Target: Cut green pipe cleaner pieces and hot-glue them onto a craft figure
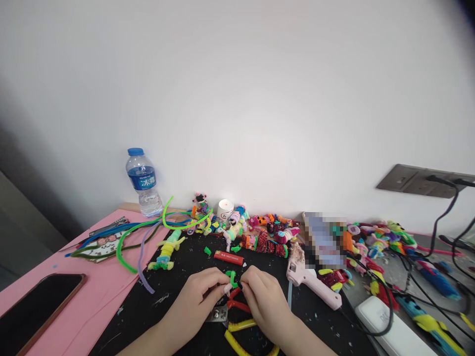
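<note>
My left hand (200, 291) and my right hand (261, 296) meet low in the middle of the view over a black mat (178, 301). Both pinch a small piece of bright green pipe cleaner (232, 279) between their fingertips, fingers curled. Directly under the hands lie pliers with red handles (235, 304) and a tool with yellow handles (241, 336). A red lighter (228, 257) lies just beyond the hands. A pink glue gun (308, 277) rests to the right of my right hand.
Long pipe cleaners (129, 237) sprawl on the pink table (96, 296) at left, near a phone (37, 309) and a water bottle (144, 183). Several pipe-cleaner figures (260, 232) line the wall. Cables, a white power bank (393, 321) and a wall socket (419, 180) sit right.
</note>
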`<action>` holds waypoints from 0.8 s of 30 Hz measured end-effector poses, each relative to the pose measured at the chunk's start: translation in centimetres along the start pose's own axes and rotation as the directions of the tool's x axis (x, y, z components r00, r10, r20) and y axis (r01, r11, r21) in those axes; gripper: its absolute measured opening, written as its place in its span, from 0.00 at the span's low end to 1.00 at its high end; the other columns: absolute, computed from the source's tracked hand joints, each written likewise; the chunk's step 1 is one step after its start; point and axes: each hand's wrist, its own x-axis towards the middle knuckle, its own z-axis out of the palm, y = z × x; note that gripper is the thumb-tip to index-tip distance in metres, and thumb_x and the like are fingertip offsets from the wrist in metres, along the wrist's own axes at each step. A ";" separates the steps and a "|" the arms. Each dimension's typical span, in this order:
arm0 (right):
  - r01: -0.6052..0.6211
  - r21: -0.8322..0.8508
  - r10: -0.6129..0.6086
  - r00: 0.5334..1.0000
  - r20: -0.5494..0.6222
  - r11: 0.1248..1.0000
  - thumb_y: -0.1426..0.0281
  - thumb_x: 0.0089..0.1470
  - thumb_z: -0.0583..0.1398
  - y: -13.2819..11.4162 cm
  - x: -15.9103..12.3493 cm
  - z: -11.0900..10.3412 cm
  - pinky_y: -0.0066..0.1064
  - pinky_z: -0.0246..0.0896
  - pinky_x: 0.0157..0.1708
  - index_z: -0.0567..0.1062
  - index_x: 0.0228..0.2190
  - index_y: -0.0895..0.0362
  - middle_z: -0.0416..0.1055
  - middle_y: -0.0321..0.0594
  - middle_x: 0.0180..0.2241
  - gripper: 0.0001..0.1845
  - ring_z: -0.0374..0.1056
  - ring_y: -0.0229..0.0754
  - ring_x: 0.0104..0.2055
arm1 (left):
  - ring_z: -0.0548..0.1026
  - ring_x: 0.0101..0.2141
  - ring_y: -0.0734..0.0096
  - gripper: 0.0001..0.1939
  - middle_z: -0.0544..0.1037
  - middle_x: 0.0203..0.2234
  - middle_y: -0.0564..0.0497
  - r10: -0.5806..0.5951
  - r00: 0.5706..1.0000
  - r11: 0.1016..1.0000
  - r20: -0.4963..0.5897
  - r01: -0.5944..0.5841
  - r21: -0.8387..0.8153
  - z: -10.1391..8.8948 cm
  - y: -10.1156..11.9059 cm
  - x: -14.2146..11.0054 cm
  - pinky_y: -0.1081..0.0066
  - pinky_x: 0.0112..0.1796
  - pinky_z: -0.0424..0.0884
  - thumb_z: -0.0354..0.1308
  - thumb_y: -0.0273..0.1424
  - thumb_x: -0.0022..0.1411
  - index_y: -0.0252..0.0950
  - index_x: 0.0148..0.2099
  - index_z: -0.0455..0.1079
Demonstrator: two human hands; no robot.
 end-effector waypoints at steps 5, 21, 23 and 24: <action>-0.003 0.005 0.002 1.000 0.017 1.000 0.74 0.59 0.46 0.0 0.0 -0.1 0.26 0.53 0.25 0.63 0.29 0.56 0.63 0.35 0.25 0.09 0.59 0.37 0.25 | 0.70 0.29 0.70 0.12 0.73 0.26 0.51 0.007 1.000 1.000 -0.008 -0.007 0.008 0.0 -0.1 0.0 0.75 0.32 0.64 0.48 0.28 0.61 0.35 0.31 0.72; -0.003 0.061 0.001 0.999 0.034 0.998 0.74 0.59 0.47 0.0 0.1 -0.2 0.26 0.54 0.24 0.63 0.29 0.55 0.63 0.35 0.24 0.09 0.60 0.36 0.24 | 0.68 0.27 0.71 0.11 0.73 0.26 0.51 -0.042 0.999 0.999 -0.007 0.042 -0.030 0.3 -0.9 0.2 0.75 0.30 0.63 0.50 0.32 0.60 0.35 0.32 0.73; -0.036 0.076 0.034 0.999 0.031 0.996 0.75 0.58 0.47 0.1 0.1 -0.3 0.27 0.56 0.25 0.64 0.30 0.56 0.64 0.36 0.26 0.09 0.61 0.37 0.26 | 0.68 0.27 0.71 0.12 0.72 0.26 0.51 -0.040 0.999 0.999 -0.035 0.039 -0.028 0.3 -1.0 0.1 0.75 0.30 0.62 0.50 0.32 0.60 0.35 0.31 0.72; -0.060 0.083 0.058 0.998 0.023 0.995 0.75 0.58 0.47 0.1 0.2 -0.3 0.27 0.57 0.26 0.65 0.31 0.56 0.65 0.37 0.27 0.09 0.62 0.38 0.27 | 0.68 0.27 0.71 0.11 0.72 0.25 0.52 -0.048 0.997 0.999 -0.057 0.046 -0.025 0.3 -1.1 0.1 0.75 0.29 0.62 0.50 0.32 0.60 0.35 0.31 0.72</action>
